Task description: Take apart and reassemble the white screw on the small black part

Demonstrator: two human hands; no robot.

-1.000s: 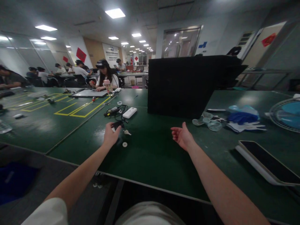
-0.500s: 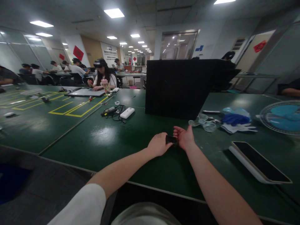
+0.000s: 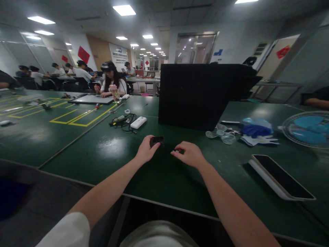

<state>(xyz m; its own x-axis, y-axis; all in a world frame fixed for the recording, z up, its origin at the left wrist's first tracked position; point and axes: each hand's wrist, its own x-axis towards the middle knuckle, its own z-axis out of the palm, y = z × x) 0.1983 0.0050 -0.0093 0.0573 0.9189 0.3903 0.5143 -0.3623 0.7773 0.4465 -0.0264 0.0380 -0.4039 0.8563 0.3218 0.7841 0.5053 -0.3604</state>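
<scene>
Black small part (image 3: 156,140) being gripped at the fingertips of the left hand (image 3: 146,151), lifted just clear of the green table (image 3: 108,151). Lying with its long axis roughly left to right across the view, protruding rightward from the pinch. Sitting up and to the left of the right hand (image 3: 189,154), near but not touching it, with a strip of bare mat showing between. Too dark and small for telling more of its shape.

Left hand closing on the part, thumb and fingers wrapped about its near end, palm turned inward, forearm running up from the lower left at a shallow angle. Clearly being the nearer hand, since already holding the part.

Right hand hovering low over the mat, palm down, fingers curled, thumb and forefinger brought together toward the left as in a pinch. Possibly pinching something tiny at the tips; not resolving well enough for certainty. Forearm entering from the lower right, wrist slightly raised.

Further out: white remote-like unit (image 3: 138,122) and tangle of black cable (image 3: 123,121) lying beyond the left hand, well apart from it. Black box (image 3: 197,96) standing upright behind both hands. Clear plastic cups (image 3: 222,135), blue gloves (image 3: 257,129) and white gloves (image 3: 259,140) resting to the right of the box. Dark-screened tablet (image 3: 281,176) lying flat at the right. Other people sitting at far tables on the left.
</scene>
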